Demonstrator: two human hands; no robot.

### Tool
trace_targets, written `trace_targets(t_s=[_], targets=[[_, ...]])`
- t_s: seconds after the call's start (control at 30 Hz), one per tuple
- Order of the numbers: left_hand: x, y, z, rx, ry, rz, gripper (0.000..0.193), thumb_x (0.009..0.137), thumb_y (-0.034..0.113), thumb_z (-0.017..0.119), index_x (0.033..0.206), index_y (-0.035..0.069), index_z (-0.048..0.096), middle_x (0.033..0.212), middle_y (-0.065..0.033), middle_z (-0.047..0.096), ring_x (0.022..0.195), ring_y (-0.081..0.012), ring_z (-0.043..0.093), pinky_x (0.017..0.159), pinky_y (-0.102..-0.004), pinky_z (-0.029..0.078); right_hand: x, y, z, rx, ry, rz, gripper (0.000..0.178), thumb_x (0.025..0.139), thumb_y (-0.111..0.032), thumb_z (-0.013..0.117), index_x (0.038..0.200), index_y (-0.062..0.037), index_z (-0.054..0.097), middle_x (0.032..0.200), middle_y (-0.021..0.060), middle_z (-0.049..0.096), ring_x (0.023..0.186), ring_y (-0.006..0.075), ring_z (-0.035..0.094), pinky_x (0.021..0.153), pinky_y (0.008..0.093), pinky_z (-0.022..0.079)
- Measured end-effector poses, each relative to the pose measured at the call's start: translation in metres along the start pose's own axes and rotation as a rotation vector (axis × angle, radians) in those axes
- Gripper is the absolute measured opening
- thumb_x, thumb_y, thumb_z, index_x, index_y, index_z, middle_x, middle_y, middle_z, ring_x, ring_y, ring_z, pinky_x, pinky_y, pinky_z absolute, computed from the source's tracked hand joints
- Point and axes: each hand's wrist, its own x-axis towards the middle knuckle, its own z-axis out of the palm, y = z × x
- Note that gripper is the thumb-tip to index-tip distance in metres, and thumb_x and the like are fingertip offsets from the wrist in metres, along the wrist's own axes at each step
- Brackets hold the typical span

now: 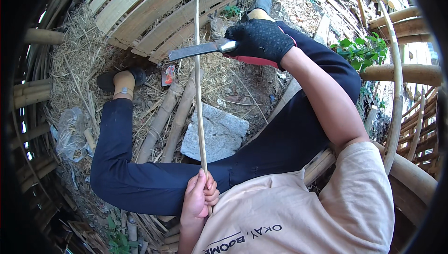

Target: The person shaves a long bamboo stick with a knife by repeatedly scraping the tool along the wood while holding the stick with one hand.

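My bare left hand [200, 195] is closed around the lower end of a long, thin bamboo strip [200, 114], close to my shirt. The strip runs up and away from me between my legs, its far end in front of the wooden slats. In a black and red work glove, my right hand [258, 43] grips the handle of a knife with a broad, square-ended blade [193, 51]. That blade lies across the strip in its upper part, pointing left. Whether its edge bites into the strip, I cannot tell.
A slatted wooden panel [154, 13] stands at the far side. On the straw-strewn ground lie a grey stone block [214, 132], bamboo poles [158, 125] and a clear plastic bag [71, 135]. Bamboo rails [401, 74] and a leafy plant [361, 51] are at the right.
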Motion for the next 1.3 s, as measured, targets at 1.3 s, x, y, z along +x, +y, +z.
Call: trace_targets(t_s=[1.3], targets=[[0.099,0.078,0.035,0.034,0.089,0.207,0.034,0.11,0.035,0.042,0.087,0.011,0.049,0.059,0.0102,0.026,0.045,-0.0006,0.02,0.039,-0.0202,0.017,-0.021,-0.066,0.049,0.08,-0.3,-0.108,0.035,0.088,-0.045,0.069,0.092,-0.0108,0.069,0.074,0.0178,0.068,0.074,0.0381,0.07,0.067,0.0479,0.054]])
